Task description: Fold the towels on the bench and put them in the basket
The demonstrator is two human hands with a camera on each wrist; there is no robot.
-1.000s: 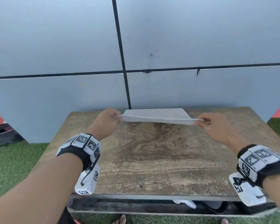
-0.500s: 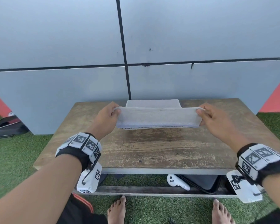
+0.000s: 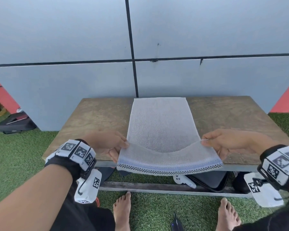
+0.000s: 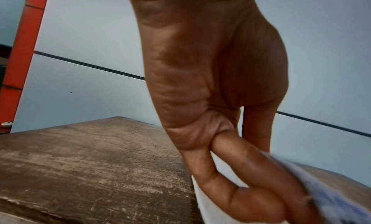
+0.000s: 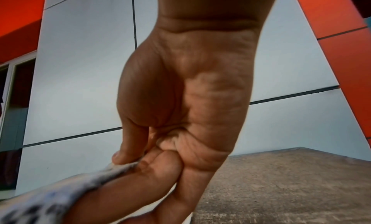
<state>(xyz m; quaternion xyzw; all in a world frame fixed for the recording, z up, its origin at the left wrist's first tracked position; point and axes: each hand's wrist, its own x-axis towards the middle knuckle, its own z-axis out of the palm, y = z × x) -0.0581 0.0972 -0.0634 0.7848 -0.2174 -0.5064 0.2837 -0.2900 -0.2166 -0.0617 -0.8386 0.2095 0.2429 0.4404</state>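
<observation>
A pale grey towel with a blue and checkered border lies lengthwise down the middle of the wooden bench. Its near end is lifted off the front edge and sags between my hands. My left hand pinches the near left corner, thumb on top and fingers underneath; the left wrist view shows the towel caught between the fingers. My right hand pinches the near right corner, and in the right wrist view its thumb presses the towel edge onto the fingers. No basket is in view.
A grey panelled wall stands right behind the bench. Under the bench lie a dark case and a white controller. My bare feet stand on green turf at the bench front. A black bag sits at the far left.
Both hands have drawn the towel's near end back from the far half of the bench to its front edge, so the towel now lies spread out along the bench top.
</observation>
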